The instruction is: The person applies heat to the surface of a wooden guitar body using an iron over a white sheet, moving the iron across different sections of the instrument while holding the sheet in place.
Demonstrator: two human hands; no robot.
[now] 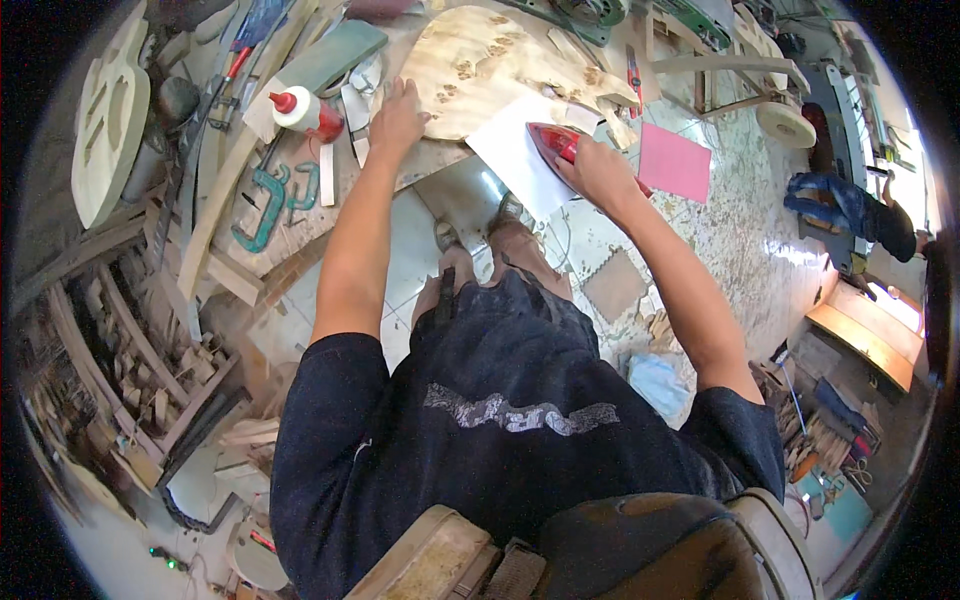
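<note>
A red clothes iron (549, 138) is gripped by my right hand (602, 176), its soleplate resting on a white sheet of paper (512, 163). The paper overlaps the near right edge of a pale, curved wooden panel (470, 72) with dark burl marks and hangs past the bench edge. On the panel's left rim my left hand (397, 118) lies with its fingers stretched out, holding nothing. Just left of that hand stands a white glue bottle with a red cap (296, 112).
Teal clamps (262, 212) lie on the bench at the left, near wooden strips (222, 205). A pink sheet (675, 161) is to the right of the iron. Wood offcuts (175, 385) fill a rack at lower left. Another person (858, 212) is at the far right.
</note>
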